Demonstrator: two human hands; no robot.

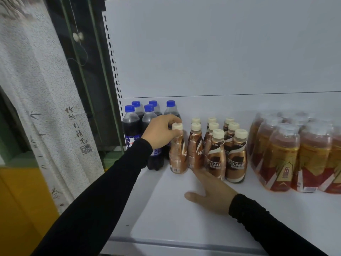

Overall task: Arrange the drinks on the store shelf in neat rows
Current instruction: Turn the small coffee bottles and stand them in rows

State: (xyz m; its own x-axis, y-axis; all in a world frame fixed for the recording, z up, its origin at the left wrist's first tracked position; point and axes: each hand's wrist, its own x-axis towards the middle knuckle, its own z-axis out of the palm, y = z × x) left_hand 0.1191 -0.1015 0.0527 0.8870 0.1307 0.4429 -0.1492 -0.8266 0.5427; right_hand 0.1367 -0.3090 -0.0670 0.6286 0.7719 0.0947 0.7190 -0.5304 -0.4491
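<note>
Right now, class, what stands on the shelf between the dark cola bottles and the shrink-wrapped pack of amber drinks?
Head view: the brown coffee bottles with cream caps stand between the cola bottles and the wrapped pack. The left hand grips the leftmost one.

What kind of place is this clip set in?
Most likely a small shop. A white metal shelf with a slotted upright holds grouped stock: blue-capped cola bottles, Nescafe coffee bottles in rows and shrink-wrapped packs of tea bottles.
</note>
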